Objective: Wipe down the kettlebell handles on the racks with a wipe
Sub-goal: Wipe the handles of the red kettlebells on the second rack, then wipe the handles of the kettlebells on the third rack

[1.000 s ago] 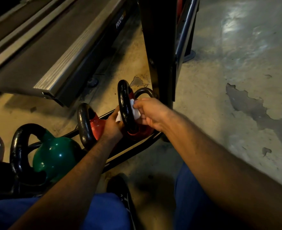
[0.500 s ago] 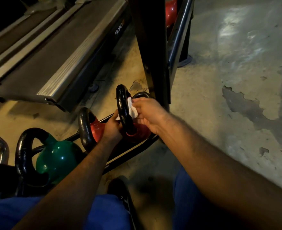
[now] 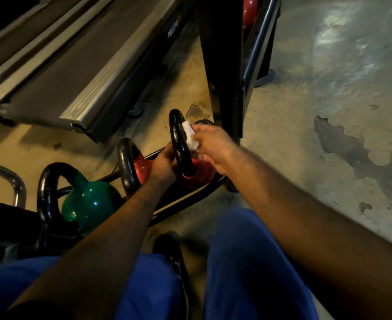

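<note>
Wiping underway: our right hand [image 3: 213,146] pinches the wipe [image 3: 190,135] against the handle [image 3: 178,144]; left hand [image 3: 163,166] grips it. Next, the untouched curve.

kettlebells [image 3: 88,202] on rack [image 3: 190,197], treadmill [image 3: 74,72] behind

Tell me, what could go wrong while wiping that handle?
The left hand grips the black handle of a red kettlebell on the low rack; if it rolls, fingers might get pinched against the neighbouring kettlebell. The small wipe, pinched by the right hand, may slip out.
</note>
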